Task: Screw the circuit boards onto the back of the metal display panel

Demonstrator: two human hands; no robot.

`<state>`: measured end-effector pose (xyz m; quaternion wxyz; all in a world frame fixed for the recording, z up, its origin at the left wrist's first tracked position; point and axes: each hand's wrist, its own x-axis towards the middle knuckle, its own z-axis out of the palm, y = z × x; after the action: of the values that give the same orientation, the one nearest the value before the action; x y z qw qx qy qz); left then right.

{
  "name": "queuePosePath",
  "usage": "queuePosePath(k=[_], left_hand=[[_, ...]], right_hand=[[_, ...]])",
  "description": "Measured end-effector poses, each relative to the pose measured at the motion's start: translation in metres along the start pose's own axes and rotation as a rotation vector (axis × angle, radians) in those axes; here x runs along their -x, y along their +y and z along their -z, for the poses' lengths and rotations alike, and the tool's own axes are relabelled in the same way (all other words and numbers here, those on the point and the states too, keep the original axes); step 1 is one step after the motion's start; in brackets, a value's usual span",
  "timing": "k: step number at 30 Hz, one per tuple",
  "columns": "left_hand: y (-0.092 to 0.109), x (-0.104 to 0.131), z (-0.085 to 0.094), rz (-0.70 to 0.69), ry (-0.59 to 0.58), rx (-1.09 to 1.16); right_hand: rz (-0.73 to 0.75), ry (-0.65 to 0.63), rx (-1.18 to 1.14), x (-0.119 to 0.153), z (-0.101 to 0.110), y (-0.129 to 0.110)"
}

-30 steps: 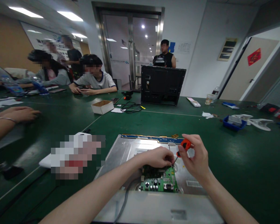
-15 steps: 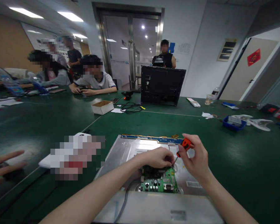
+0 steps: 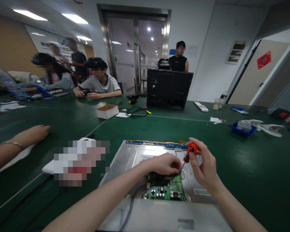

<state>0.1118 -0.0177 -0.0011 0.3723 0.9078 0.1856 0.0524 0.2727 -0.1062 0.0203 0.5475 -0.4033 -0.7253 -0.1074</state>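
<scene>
A red and black screwdriver is in my right hand, held by its handle between thumb and fingers. The shaft slants down and left to the upper right corner of a green circuit board. My left hand is closed in a pinch beside the screwdriver's tip, and whatever is between its fingertips is hidden. The board sits on the back of a silver metal display panel, which lies flat in front of me. A blue circuit strip runs along the panel's far edge.
A grey cable crosses the panel's near part. Left of it lies a white, partly blurred-out object, with another person's arm beyond. Farther off are a white box, a black monitor housing and a blue tray.
The screwdriver handle has turned slightly in my right hand, whose fingers have shifted. My left hand stays at the tip. The other person's arm has reached farther in at the left.
</scene>
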Motion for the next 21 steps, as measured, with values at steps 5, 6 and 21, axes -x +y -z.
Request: queuePosePath(k=[5,6,21], left_hand=[[0.0005,-0.0006,-0.0003,0.022,-0.008,0.005],[0.0002,-0.0007,-0.0005,0.022,-0.008,0.005],[-0.0009,-0.0009,-0.0007,0.021,-0.005,0.002]], right_hand=[[0.023,0.021,0.043,-0.0005,-0.0015,0.0011],[0.029,0.028,0.053,-0.0007,-0.0017,0.0015],[0.028,-0.016,0.012,-0.0012,0.0010,0.0004]])
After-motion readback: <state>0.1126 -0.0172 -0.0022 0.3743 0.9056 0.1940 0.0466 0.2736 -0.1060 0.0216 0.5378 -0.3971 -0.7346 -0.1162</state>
